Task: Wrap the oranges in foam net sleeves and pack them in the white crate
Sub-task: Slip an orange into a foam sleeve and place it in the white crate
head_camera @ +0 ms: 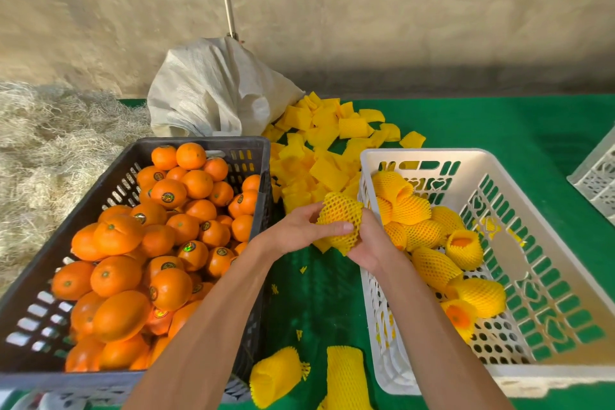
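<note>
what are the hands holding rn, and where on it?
Both hands grip one netted orange between the crates: left hand on its left side with the thumb across the front, right hand around its right and underside.

Bare forearms and hands (pixel 299 230), no sleeves

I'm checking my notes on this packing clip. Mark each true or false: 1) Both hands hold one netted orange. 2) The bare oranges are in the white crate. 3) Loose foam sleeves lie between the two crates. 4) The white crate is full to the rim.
1) True: the left hand and right hand grip one netted orange.
2) False: the bare oranges fill the dark crate.
3) True: the loose foam sleeves lie there.
4) False: the white crate is partly filled.
</note>
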Demonstrator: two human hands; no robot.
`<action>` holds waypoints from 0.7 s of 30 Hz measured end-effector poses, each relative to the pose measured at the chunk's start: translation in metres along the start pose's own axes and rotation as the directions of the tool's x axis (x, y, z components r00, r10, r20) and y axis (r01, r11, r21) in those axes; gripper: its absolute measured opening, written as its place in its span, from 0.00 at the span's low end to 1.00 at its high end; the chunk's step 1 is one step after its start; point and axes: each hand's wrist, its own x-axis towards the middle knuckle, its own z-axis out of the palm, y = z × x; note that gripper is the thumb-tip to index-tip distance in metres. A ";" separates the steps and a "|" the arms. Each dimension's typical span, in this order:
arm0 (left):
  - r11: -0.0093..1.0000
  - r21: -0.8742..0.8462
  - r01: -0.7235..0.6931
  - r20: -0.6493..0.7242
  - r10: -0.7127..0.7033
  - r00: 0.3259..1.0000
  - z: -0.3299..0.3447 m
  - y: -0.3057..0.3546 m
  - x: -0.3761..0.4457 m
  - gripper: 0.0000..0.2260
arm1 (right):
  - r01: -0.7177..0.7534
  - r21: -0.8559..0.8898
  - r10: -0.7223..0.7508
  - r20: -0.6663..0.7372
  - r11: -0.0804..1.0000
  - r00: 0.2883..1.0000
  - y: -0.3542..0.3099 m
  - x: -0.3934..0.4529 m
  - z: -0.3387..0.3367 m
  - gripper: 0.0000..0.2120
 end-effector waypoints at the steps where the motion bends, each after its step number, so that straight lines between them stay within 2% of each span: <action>1: 0.999 -0.037 -0.005 -0.012 0.005 1.000 0.000 0.002 0.001 0.21 | -0.019 0.041 0.016 0.074 0.999 0.997 -0.003 -0.002 -0.001 0.13; 5: 0.995 -0.097 0.010 -0.034 -0.013 0.999 -0.004 0.003 0.003 0.25 | -0.083 0.116 0.049 0.274 0.990 0.961 -0.009 -0.008 0.000 0.17; 8: 0.986 -0.163 0.046 -0.137 -0.069 0.988 -0.005 0.006 0.003 0.41 | -0.072 0.163 0.012 0.343 0.984 0.939 -0.013 -0.008 -0.002 0.20; 11: 0.958 -0.282 0.058 -0.264 -0.135 0.955 -0.006 0.013 0.004 0.50 | -0.015 0.171 -0.030 0.258 0.985 0.966 -0.012 -0.001 -0.001 0.25; 13: 0.952 -0.282 0.117 -0.321 -0.208 0.924 -0.005 0.017 0.005 0.56 | 0.082 0.074 -0.092 0.135 0.994 0.987 -0.006 0.003 0.007 0.23; 15: 0.946 -0.290 0.146 -0.334 -0.243 0.911 -0.003 0.018 0.005 0.55 | 0.190 -0.074 -0.192 -0.011 0.979 0.981 0.005 0.007 0.013 0.21; 16: 0.940 -0.306 0.151 -0.330 -0.253 0.909 -0.001 0.017 0.006 0.53 | 0.257 -0.199 -0.277 -0.083 0.946 0.957 0.010 0.008 0.015 0.19; 18: 0.928 -0.340 0.153 -0.333 -0.272 0.903 0.002 0.017 0.007 0.47 | 0.370 -0.497 -0.503 -0.161 0.784 0.849 0.016 0.006 0.015 0.14; 21: 0.930 -0.323 0.175 -0.333 -0.285 0.899 0.004 0.014 0.010 0.42 | 0.488 -0.743 -0.756 -0.037 0.458 0.653 0.019 0.003 0.012 0.13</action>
